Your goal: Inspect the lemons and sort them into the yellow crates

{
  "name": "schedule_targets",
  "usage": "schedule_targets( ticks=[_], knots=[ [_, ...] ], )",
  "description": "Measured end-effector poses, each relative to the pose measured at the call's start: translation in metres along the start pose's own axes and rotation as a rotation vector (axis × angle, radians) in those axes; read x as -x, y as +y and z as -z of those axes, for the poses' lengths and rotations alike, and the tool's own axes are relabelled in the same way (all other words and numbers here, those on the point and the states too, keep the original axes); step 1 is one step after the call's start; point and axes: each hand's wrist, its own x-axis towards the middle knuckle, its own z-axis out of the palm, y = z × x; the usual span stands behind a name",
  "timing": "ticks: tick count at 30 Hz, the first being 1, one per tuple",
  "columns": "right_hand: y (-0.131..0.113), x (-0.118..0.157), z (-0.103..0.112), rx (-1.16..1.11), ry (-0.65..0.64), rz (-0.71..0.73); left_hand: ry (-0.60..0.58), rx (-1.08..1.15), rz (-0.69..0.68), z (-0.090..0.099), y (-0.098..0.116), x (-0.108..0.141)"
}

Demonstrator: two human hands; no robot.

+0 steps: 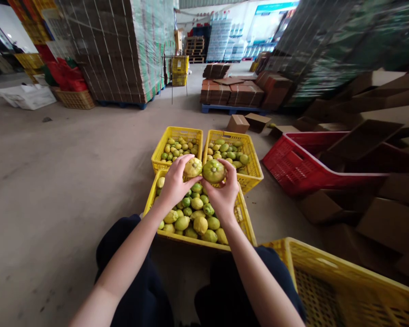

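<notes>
My left hand (176, 181) is closed round a yellow lemon (192, 168), thumb below and fingers on top. A larger, greener lemon (214, 171) is gripped by my right hand (226, 193), close beside the first. Both fruits are held up with their ends facing me, above the far part of a near yellow crate (248, 225) full of yellow and green lemons. Behind it stand two more yellow crates, the left one (158, 152) with smaller yellow and green fruit, the right one (257, 170) with larger fruit.
At lower right is another yellow crate (327, 259). A red crate (282, 163) and open cardboard boxes (388, 222) lie to the right. Farther back are a small carton (237, 124), flattened cardboard stacked on a blue pallet (225, 109) and tall wrapped stacks (105, 50).
</notes>
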Motion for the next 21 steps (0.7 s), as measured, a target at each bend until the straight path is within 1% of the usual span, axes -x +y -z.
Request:
schedule_targets(
  ticks=[4,9,12,17,21],
  knots=[
    [-0.0013,0.0000,-0.0006,0.009,0.019,0.005,0.023,0.024,-0.005,-0.0005,-0.0005,-0.0001],
    [-0.0018,0.0002,-0.0005,-0.004,0.028,-0.003,0.004,-0.026,-0.027,-0.0003,-0.0009,-0.0008],
    [-0.0021,0.0004,-0.0005,-0.028,0.040,0.003,0.005,-0.019,-0.009,-0.0002,-0.0012,-0.0014],
    [-0.0026,0.0014,-0.0010,-0.007,0.013,0.010,0.040,0.006,-0.001,-0.0003,-0.0009,-0.0019],
    [-0.0031,0.0019,-0.0014,-0.057,0.038,0.001,0.048,0.040,0.043,-0.0002,0.0018,-0.0024]
  ],
)
